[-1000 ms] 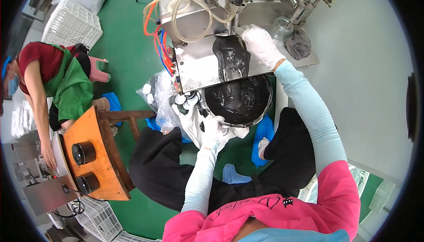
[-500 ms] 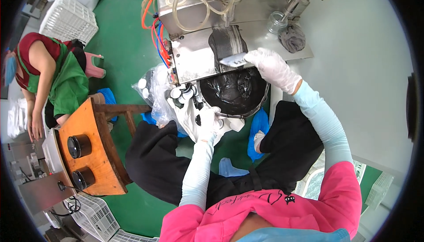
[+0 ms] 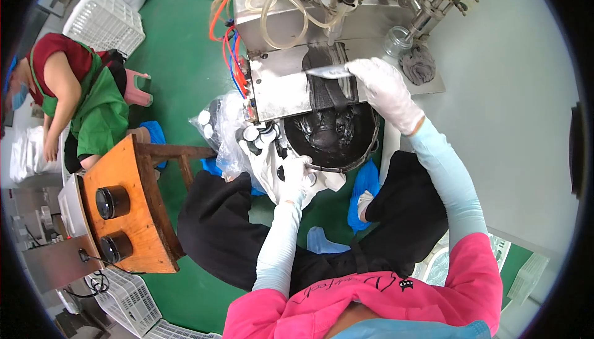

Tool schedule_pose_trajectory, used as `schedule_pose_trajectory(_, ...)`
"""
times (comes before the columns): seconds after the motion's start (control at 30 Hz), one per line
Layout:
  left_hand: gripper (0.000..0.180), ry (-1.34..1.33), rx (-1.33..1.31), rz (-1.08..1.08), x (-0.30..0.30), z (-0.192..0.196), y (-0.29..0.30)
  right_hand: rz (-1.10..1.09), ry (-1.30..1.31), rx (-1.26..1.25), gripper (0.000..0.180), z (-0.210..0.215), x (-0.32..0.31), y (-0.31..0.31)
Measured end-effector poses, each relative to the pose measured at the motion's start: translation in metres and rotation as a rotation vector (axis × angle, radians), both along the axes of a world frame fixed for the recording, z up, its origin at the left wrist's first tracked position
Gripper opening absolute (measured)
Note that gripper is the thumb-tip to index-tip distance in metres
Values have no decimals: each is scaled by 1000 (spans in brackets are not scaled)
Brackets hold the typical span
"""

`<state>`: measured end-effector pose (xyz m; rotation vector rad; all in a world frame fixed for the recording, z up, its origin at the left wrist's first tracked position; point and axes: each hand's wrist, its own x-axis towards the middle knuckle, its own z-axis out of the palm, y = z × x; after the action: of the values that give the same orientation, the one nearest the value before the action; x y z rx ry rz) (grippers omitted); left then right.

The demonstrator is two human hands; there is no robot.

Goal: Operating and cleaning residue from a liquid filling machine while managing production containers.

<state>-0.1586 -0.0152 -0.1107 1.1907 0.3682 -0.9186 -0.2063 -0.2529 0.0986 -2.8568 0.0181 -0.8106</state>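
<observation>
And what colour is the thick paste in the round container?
Glossy black paste, best in the head view.

Cannot make out the handle of the scraper [image 3: 330, 72], covered by the right grip [image 3: 385, 91], nor the blade's edges, smeared by blur. Cannot see the far side of the bowl [image 3: 357, 163], hidden beneath the steel plate [image 3: 281, 94]. Cannot tell how the left grip [image 3: 296, 175] closes at the near rim, too small. Cannot follow the machine [image 3: 359, 23] past the top edge, nor the co-worker's head [image 3: 17, 88] into the dark left border.
</observation>
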Motion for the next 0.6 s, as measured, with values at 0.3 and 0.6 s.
schedule_pose_trajectory(0.3,14,-37,22,8,6,-8,-6,-132,117,-93,17,-45,63,-20)
schedule_pose_trajectory(0.6,16,11,-40,79,2,7,-2,114,236,83,18,-16,24,-24)
